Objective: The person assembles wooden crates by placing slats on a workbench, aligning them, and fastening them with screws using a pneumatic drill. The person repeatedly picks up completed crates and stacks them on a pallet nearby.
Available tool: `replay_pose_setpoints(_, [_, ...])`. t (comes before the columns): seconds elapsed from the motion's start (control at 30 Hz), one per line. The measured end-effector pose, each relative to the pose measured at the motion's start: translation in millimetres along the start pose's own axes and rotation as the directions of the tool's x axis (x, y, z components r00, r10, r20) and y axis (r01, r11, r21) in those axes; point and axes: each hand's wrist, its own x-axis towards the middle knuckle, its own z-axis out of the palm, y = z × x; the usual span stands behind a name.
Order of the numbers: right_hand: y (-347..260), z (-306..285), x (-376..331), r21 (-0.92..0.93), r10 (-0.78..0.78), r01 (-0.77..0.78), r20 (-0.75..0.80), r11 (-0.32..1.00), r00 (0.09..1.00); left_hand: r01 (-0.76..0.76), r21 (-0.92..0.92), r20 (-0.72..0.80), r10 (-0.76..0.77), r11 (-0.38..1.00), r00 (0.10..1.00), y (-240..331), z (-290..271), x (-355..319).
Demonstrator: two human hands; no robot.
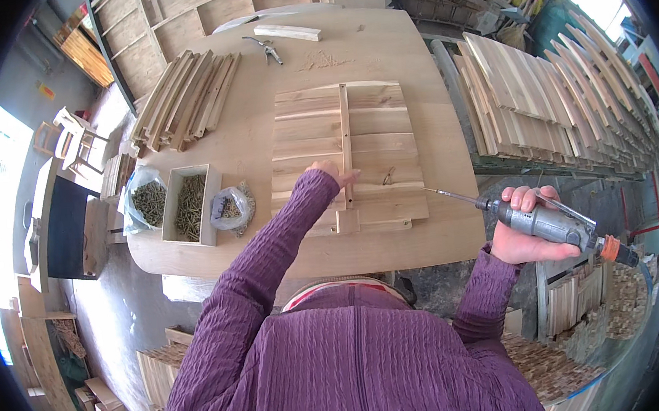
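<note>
My left hand lies over a narrow wooden strip, a finger or thumb reaching across it; the other fingers are mostly hidden. The strip runs lengthwise down a panel of wooden slats and has small dark holes or screws along it. At its near end is a small wooden block. Off the table's right edge, my right hand is wrapped round a grey air screwdriver. The driver's long thin bit points left, its tip just right of the panel and apart from it.
A white box of screws stands between two plastic bags of hardware at left. Behind lie stacked wooden strips, a trigger-handled metal tool, a pale wood piece and shavings. Panels lean at right.
</note>
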Motion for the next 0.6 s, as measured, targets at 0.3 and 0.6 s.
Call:
replay_pose_setpoints(0.3, [4,6,1,-0.047,-0.01,0.012,0.038,0.999,0.999,0.015,-0.063,-0.046,-0.018,0.998,0.999,8,-3,-3])
replay_pose_setpoints(0.6, [11,10,1,-0.059,0.003,0.0,0.049,0.998,0.999,-0.021,-0.156,-0.037,0.015,0.988,0.999,9,-1,-7])
